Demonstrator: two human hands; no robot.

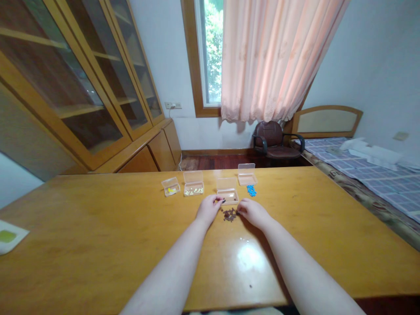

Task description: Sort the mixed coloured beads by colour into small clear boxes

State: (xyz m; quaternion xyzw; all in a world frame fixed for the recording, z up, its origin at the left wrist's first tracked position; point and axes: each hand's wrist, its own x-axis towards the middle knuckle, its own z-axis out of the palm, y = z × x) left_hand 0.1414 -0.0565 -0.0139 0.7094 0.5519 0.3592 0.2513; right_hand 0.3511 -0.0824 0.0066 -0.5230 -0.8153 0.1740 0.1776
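Observation:
A small heap of dark brown pieces lies on the wooden table in front of an open clear plastic box. At the box's front left, my left hand pinches a small dark brown piece between thumb and fingers. On the right edge of the heap, my right hand has its fingertips closed together; what they hold is too small to make out. A few dark bits seem to lie inside the box, whose lid stands up at the back.
Farther left stand an open clear box with pale pieces and a smaller one with yellow pieces. Blue pieces lie before another open box. One dark bit sits near the table's front edge.

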